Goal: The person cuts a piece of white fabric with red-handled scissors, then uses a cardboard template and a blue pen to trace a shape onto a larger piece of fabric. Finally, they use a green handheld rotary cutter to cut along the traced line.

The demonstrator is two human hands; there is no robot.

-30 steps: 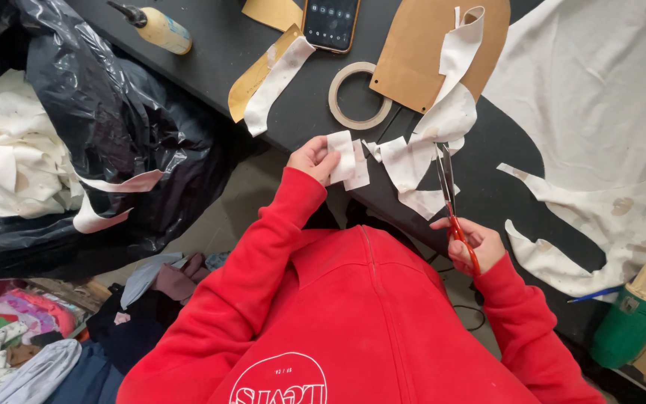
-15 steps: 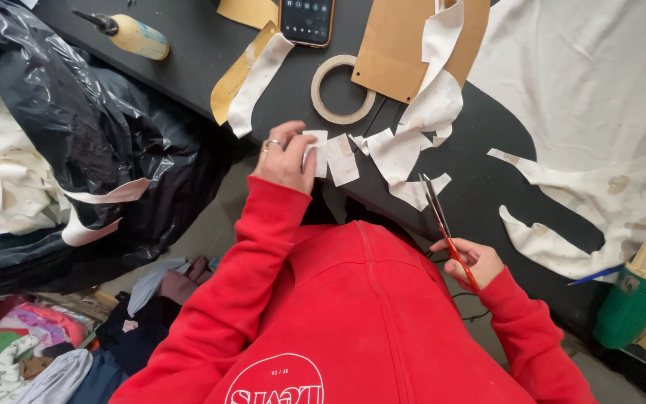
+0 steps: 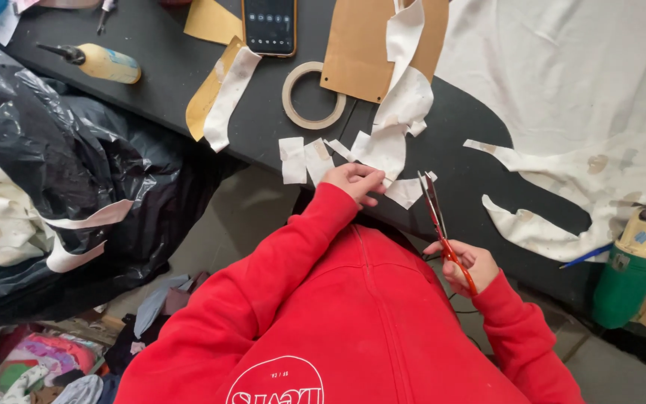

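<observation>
Red-handled scissors (image 3: 443,228): held in right hand (image 3: 466,263), fingers through the handle loops and closed on them; blades shut or nearly shut, tips pointing away from the body toward the table edge. Blade tips lie just beside a small white fabric scrap (image 3: 407,192) at the near edge of the black table (image 3: 188,82).

Left hand (image 3: 354,182): fingers curled down onto the table edge, touching the lower end of a long white fabric strip (image 3: 401,112). Cannot tell whether it pinches the strip or only presses on it.

Left of that hand: two small white rectangular pieces (image 3: 304,159) lie flat, side by side.

Farther out on the table: roll of tape (image 3: 313,95), brown card sheet (image 3: 360,52) under the upper end of the strip, phone (image 3: 269,26), yellow paper piece (image 3: 211,90) with another white strip laid across it, glue bottle (image 3: 102,63) on its side.

Right side: large white cloth (image 3: 585,90) with cut-out edges; green canister (image 3: 629,269) near the table corner.

Left of the table: black plastic bag (image 3: 61,187). Both arms in red sleeves.
</observation>
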